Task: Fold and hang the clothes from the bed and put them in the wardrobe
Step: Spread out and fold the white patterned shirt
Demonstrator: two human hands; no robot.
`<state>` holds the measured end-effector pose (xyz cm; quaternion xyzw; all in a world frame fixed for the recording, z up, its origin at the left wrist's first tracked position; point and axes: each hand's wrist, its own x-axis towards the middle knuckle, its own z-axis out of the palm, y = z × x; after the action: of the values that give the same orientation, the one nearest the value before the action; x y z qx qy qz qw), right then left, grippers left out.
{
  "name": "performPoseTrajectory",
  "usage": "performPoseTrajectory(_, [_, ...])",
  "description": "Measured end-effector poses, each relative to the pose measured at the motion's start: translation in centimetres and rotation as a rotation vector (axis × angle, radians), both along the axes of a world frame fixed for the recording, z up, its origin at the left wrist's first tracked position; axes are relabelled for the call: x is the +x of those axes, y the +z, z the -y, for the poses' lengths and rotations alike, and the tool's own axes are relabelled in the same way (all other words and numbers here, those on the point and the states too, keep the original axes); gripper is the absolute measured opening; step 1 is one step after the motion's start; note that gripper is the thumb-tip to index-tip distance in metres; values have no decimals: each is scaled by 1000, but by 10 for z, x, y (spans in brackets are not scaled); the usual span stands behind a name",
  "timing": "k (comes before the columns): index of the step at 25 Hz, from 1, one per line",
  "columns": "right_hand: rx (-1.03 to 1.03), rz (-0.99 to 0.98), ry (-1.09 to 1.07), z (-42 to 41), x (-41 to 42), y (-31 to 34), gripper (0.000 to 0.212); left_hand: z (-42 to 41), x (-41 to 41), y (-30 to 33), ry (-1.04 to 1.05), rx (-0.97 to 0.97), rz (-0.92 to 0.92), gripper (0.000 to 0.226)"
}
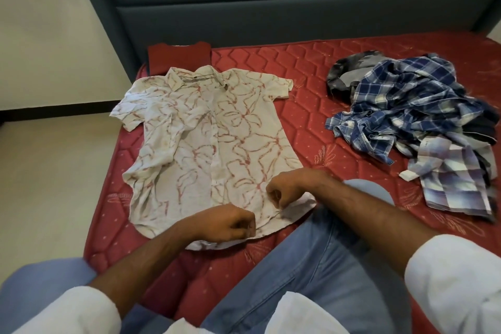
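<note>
A white short-sleeved shirt with a red flower print lies spread flat on the red mattress, collar toward the headboard. My left hand pinches the shirt's bottom hem near the middle. My right hand pinches the hem at the lower right corner. A folded dark red garment lies just beyond the collar. At the right sits a crumpled pile of clothes with a blue plaid shirt on top and a pale checked garment at its near end.
A dark grey padded headboard stands behind the mattress. Cream floor and a wall lie to the left of the bed's edge. My knee in blue jeans rests on the mattress just below the shirt.
</note>
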<state>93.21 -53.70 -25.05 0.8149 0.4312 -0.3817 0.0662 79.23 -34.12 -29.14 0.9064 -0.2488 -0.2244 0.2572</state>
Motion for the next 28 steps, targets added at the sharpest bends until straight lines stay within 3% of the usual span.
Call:
performPoseTrajectory(4, [355, -49, -18, -20, -29, -10, 43, -39, -6, -2, 296, -11, 214, 26])
performPoseTrajectory(6, [440, 8, 52, -30, -47, -22, 53, -65, -9, -6, 402, 23, 280, 32])
performPoseTrajectory(9, [462, 94, 123, -41, -63, -26, 39, -98, -18, -8, 490, 10, 162, 23])
performPoseTrajectory(12, [374, -56, 81, -41, -54, -22, 26, -126, -29, -10, 574, 123, 171, 16])
performPoseTrajectory(14, [244, -233, 62, -39, -49, -20, 23, -139, -42, -15, 787, 277, 355, 30])
performPoseTrajectory(16, [241, -297, 35, -39, -49, -19, 19, -146, -51, -16, 1101, 376, 409, 53])
performPoseTrajectory(19, [456, -126, -31, -52, -59, -21, 28, -162, -63, -22, 1415, 168, 337, 74])
performPoseTrajectory(21, [469, 52, 35, -66, -72, -27, 38, -173, -69, -29, 1483, -61, 278, 76])
performPoseTrajectory(24, [508, 185, 67, -80, -87, -35, 24, -173, -74, -30, 1507, -323, 203, 67])
performPoseTrajectory(26, [553, 116, 38, -79, -84, -31, 20, -175, -73, -30, 1501, -359, 168, 62])
performPoseTrajectory(28, [516, -77, 41, -73, -78, -27, 21, -177, -72, -32, 1499, -381, 129, 62])
